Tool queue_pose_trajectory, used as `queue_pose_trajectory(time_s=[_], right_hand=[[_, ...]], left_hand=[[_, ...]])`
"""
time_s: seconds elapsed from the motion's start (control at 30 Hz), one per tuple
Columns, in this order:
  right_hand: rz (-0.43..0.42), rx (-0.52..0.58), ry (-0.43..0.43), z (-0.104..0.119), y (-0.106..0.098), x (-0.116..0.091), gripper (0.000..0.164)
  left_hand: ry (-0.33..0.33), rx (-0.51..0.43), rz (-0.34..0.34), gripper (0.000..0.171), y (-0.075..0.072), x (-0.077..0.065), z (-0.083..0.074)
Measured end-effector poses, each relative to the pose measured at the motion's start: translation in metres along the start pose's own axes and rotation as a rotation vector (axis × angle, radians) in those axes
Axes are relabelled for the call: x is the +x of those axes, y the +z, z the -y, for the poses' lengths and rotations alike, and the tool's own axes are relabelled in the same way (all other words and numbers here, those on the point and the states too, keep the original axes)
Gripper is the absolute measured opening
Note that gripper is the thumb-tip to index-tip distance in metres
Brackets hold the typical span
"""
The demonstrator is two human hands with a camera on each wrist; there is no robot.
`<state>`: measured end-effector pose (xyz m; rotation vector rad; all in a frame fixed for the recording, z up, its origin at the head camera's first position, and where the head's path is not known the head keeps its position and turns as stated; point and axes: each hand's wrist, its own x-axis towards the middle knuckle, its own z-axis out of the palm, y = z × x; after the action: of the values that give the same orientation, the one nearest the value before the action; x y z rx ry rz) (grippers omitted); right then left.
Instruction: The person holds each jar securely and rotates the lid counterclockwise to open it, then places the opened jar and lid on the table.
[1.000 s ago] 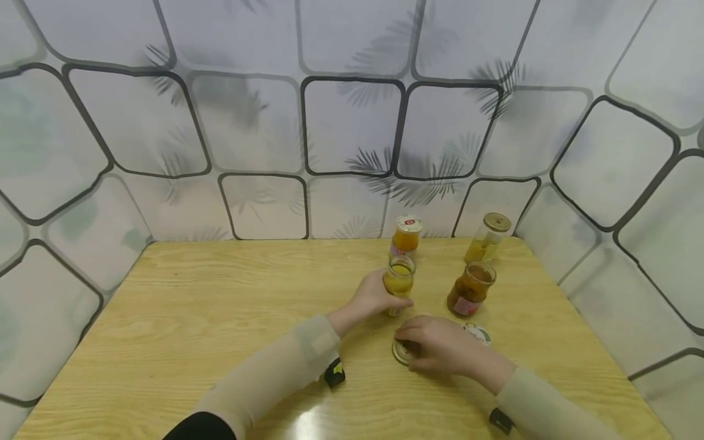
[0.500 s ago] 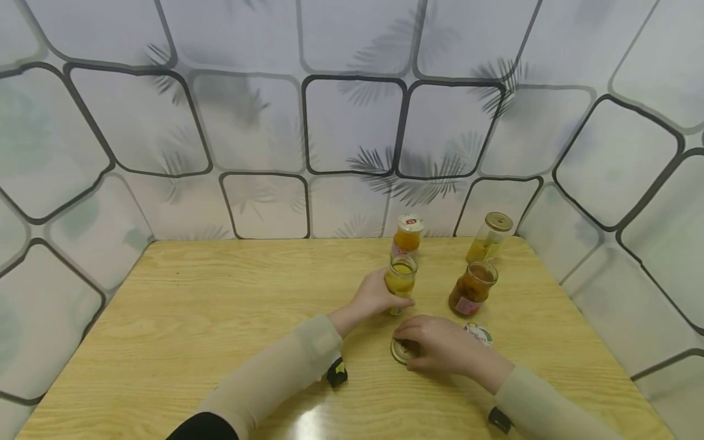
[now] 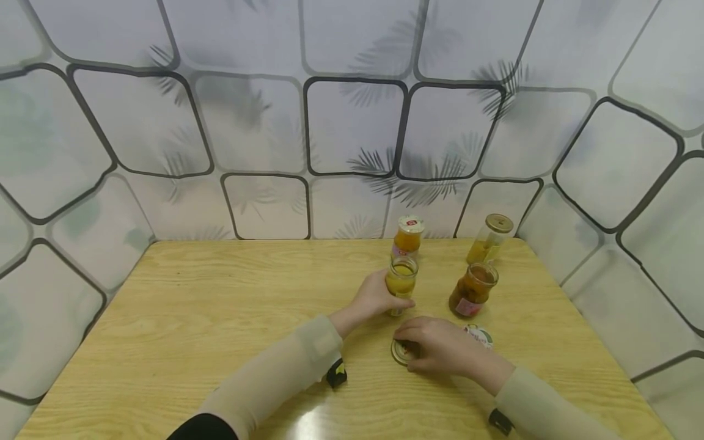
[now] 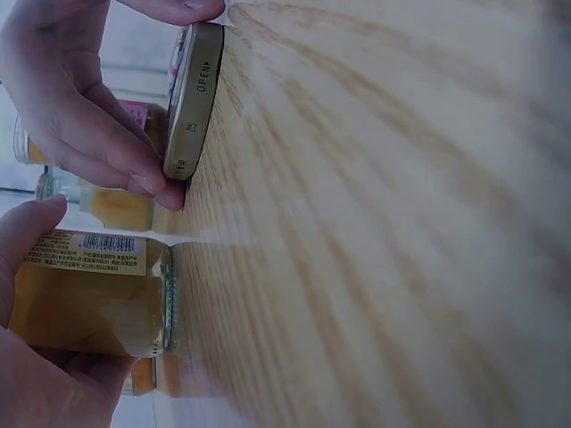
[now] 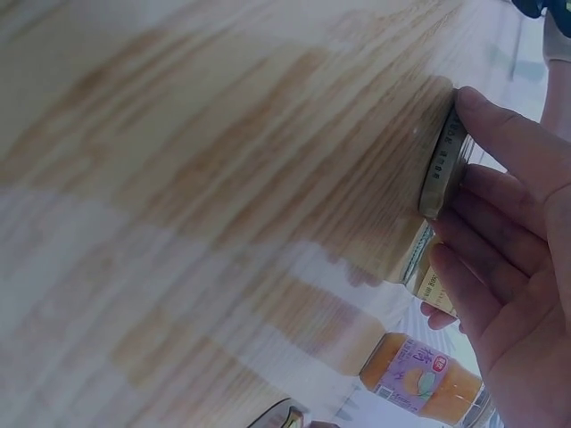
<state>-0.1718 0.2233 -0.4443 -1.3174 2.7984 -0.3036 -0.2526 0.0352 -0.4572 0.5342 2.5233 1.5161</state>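
My left hand (image 3: 376, 296) grips an uncapped glass jar (image 3: 402, 284) of yellow contents, which stands upright on the table. In the left wrist view, that jar's label (image 4: 85, 250) shows a barcode and small print. My right hand (image 3: 440, 345) holds a gold-rimmed jar lid (image 3: 399, 354) by its edge, thumb on one side and fingers on the other. The lid (image 4: 196, 102) lies flat against the tabletop, with "OPEN" printed on its side. From the right wrist, the fingertips (image 5: 446, 227) show at the lid's rim. Much of its top is hidden under the hand in the head view.
Right of the left hand stands an uncapped jar (image 3: 472, 290) with brownish-orange contents and a pink label. Behind are a white-lidded orange jar (image 3: 407, 237) and a gold-lidded jar (image 3: 488, 238). A printed white lid (image 3: 478, 335) lies beyond the right hand. Patterned walls (image 3: 352, 128) border the table (image 3: 231, 293).
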Motion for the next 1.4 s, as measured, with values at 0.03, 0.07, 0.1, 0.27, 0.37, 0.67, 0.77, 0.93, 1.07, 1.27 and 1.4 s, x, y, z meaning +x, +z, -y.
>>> queue_pose_trajectory(time_s=[0.03, 0.07, 0.1, 0.27, 0.37, 0.67, 0.77, 0.93, 1.07, 1.27, 1.4], right_hand=[[0.001, -0.001, 0.001, 0.0000, 0.0000, 0.0001, 0.044], [0.002, -0.001, 0.002, -0.0001, 0.0001, 0.0001, 0.044], [0.004, -0.001, 0.003, -0.0001, 0.0001, 0.0002, 0.045], [0.010, -0.003, 0.007, 0.0002, -0.0004, 0.0003, 0.045], [0.012, 0.004, 0.008, 0.0007, -0.0007, 0.0001, 0.045], [0.006, 0.004, -0.002, 0.0028, -0.0018, -0.0001, 0.045], [0.012, 0.008, 0.007, 0.0029, -0.0025, -0.0007, 0.045], [0.012, 0.014, 0.008, 0.0022, -0.0027, -0.0008, 0.045], [0.017, 0.011, 0.009, 0.0011, -0.0015, -0.0007, 0.046], [0.046, 0.011, 0.010, -0.0007, -0.0032, 0.0002, 0.051], [0.068, 0.011, 0.012, -0.0021, -0.0069, 0.0004, 0.057]], left_hand=[[0.003, 0.000, 0.001, 0.057, -0.0002, 0.0000, 0.0000], [0.005, 0.002, 0.002, 0.057, -0.0003, 0.0001, 0.0000], [0.007, 0.004, 0.004, 0.057, -0.0004, 0.0001, -0.0001], [0.011, 0.018, 0.010, 0.056, -0.0011, -0.0002, -0.0007], [0.021, 0.026, 0.009, 0.056, -0.0018, -0.0007, -0.0012], [0.031, 0.046, 0.004, 0.053, -0.0011, -0.0012, 0.0003], [0.023, 0.049, 0.002, 0.051, -0.0003, -0.0007, 0.0019], [0.019, 0.044, 0.000, 0.051, -0.0005, -0.0001, 0.0028], [0.018, 0.038, 0.001, 0.052, -0.0007, -0.0001, 0.0027], [0.023, 0.032, 0.003, 0.053, -0.0005, -0.0005, 0.0031], [0.025, 0.034, 0.001, 0.052, -0.0010, -0.0008, 0.0032]])
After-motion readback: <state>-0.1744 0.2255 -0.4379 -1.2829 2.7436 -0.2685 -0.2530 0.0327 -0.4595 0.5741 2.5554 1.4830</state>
